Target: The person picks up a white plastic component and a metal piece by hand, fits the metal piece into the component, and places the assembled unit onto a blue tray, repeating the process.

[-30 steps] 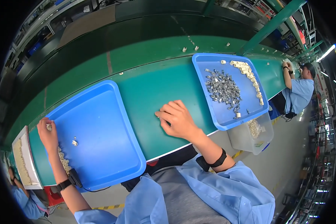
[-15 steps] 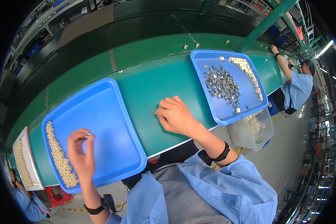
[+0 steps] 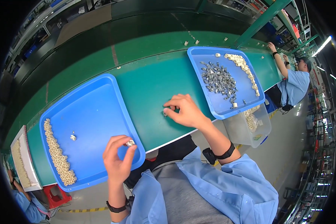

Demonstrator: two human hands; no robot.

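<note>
My left hand (image 3: 117,158) is over the near right corner of the left blue tray (image 3: 132,125), pinching a small cream-white part (image 3: 130,143) between thumb and fingertips. In that tray, a single small white part (image 3: 73,137) lies apart from a dense band of cream ring-shaped parts (image 3: 58,155) along the left side. Over the green work surface (image 3: 153,89) between the two trays, my right hand (image 3: 186,111) pinches a small metal-looking piece (image 3: 165,113), partly hidden by the fingertips.
The right blue tray (image 3: 216,106) holds a heap of small metal clips (image 3: 217,78) and a row of cream cylinders (image 3: 246,70). Beneath it stands a translucent bin (image 3: 263,130). A white box (image 3: 30,164) sits far left. A co-worker (image 3: 295,84) works at the far right.
My left hand has moved right, toward the tray's near right corner; a white part now shows where it was. My right hand has shifted slightly right and lower, and a small piece shows in its fingertips.
</note>
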